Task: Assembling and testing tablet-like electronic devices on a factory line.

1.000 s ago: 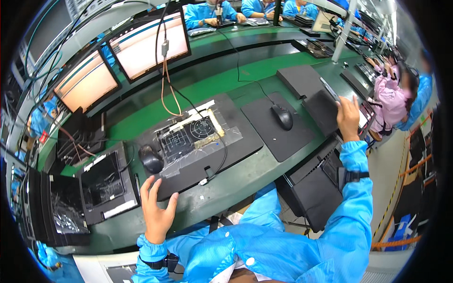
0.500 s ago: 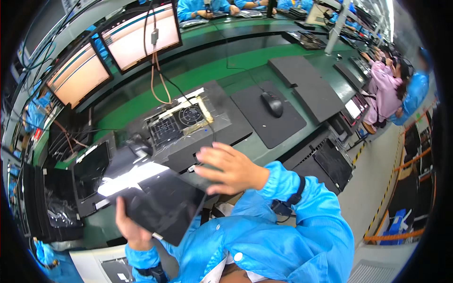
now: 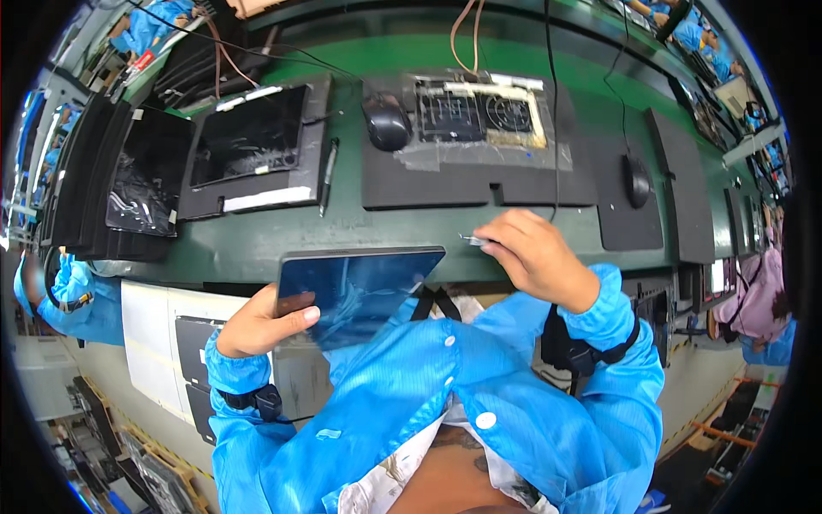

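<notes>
My left hand (image 3: 265,321) grips a dark tablet (image 3: 360,287) by its left edge, thumb over the near face. The tablet is held tilted in front of my body at the bench's near edge, its glossy face toward me. To its right, my right hand (image 3: 539,257) is closed in a pinch on a small silvery cable plug (image 3: 472,240). The plug's tip points left toward the tablet's upper right corner and is apart from it. A black cable (image 3: 555,111) runs down from above and goes out of sight behind my right hand.
A taped black foam fixture (image 3: 428,184) lies ahead on the green bench, a mouse (image 3: 387,122) at its left. Another tablet (image 3: 248,135) rests on a foam pad, with a pen (image 3: 328,176) beside it. Black trays (image 3: 81,176) stand far left. A second mouse (image 3: 636,180) sits on a mat at right.
My view has turned left and down. The tablet has come upright and level in front of me. My right hand, spread before, has closed on the cable plug.
</notes>
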`<state>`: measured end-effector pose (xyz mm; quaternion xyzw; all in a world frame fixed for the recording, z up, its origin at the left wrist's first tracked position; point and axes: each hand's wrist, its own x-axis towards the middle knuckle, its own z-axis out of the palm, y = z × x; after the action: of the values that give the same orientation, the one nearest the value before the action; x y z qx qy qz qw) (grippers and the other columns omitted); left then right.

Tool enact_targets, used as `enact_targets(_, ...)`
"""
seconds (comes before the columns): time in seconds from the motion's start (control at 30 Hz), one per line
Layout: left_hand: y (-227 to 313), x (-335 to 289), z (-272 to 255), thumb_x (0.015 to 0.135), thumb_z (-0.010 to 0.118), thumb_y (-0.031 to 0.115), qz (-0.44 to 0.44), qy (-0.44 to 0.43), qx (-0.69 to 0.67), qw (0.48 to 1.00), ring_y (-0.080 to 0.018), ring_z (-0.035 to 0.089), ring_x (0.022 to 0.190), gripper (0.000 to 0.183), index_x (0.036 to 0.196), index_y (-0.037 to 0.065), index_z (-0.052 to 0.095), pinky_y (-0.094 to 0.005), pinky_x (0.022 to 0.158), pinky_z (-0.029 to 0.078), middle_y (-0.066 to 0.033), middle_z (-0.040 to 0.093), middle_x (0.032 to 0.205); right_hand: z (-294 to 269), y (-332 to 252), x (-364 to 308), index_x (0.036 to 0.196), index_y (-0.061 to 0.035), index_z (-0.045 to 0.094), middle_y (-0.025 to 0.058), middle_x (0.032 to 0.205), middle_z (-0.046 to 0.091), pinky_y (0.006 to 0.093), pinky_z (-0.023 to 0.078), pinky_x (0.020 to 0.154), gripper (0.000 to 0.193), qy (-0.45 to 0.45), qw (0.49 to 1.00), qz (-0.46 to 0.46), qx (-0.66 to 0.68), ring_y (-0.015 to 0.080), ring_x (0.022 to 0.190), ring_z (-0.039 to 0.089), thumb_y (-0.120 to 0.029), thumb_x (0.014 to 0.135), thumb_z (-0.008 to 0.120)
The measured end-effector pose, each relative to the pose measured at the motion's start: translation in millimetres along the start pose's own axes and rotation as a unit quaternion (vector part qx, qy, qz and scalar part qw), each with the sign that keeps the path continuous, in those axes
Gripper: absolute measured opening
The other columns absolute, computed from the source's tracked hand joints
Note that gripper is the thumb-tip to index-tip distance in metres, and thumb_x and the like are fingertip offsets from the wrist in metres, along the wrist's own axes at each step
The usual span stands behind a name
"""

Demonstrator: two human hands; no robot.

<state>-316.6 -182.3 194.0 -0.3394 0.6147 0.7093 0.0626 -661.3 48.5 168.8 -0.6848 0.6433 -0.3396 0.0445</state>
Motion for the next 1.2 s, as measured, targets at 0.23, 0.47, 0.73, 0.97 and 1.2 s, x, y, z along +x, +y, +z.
enact_targets(0.23,-2,7,-4,0.097,0.07,0.022,-0.029,0.044,0.087,0.995,-0.0197,0.054,0.125,0.062,0.146,-0.005,0.044,-0.0393,0.112,0.04,-0.0121,0.057,0.14,0,-49,40,0.106,-0.0057,0.069,0.0099,0.097,0.067,0.0389,0.052,0.074,0.023,0.07,0.993,-0.078,0.049,0.0305,0.085,0.065,-0.003,0.083,0.074)
enact_targets(0.47,-6,49,15,0.107,0.049,0.029,0.309,0.028,-0.554,0.772,-0.0331,0.058,0.127,0.043,0.142,0.003,0.053,-0.0478,0.11,0.046,-0.016,0.059,0.141,35,-56,28,0.112,-0.0016,0.069,0.0116,0.086,0.068,0.0338,0.049,0.056,0.024,0.193,0.97,0.06,0.135,0.0218,0.063,0.063,-0.004,0.088,0.074)
enact_targets(0.73,-1,71,26,0.097,0.07,0.021,0.226,0.29,-0.621,0.692,-0.0261,0.067,0.11,0.018,0.108,0.007,0.07,-0.0475,0.101,0.053,-0.0073,0.072,0.114,66,-69,40,0.109,0.0008,0.071,0.0102,0.077,0.068,0.0335,0.046,0.054,0.028,0.209,0.972,0.009,0.11,0.0216,0.058,0.06,-0.002,0.082,0.078)
enact_targets(0.97,-1,73,29,0.095,0.073,0.021,0.245,0.249,-0.613,0.709,-0.0277,0.068,0.106,0.016,0.106,0.009,0.07,-0.0547,0.095,0.057,-0.0058,0.071,0.109,68,-70,45,0.107,-0.0023,0.07,0.0076,0.074,0.061,0.0374,0.045,0.054,0.023,0.219,0.969,-0.004,0.114,0.0252,0.06,0.06,-0.008,0.085,0.076)
enact_targets(1.2,-6,78,27,0.098,0.068,0.021,0.247,0.232,-0.621,0.707,-0.0287,0.068,0.109,0.016,0.108,0.009,0.07,-0.0566,0.097,0.055,-0.0081,0.072,0.114,70,-67,42,0.106,-0.0029,0.07,0.0079,0.076,0.062,0.038,0.046,0.055,0.022,0.207,0.973,0.001,0.104,0.0263,0.061,0.061,-0.009,0.086,0.075)
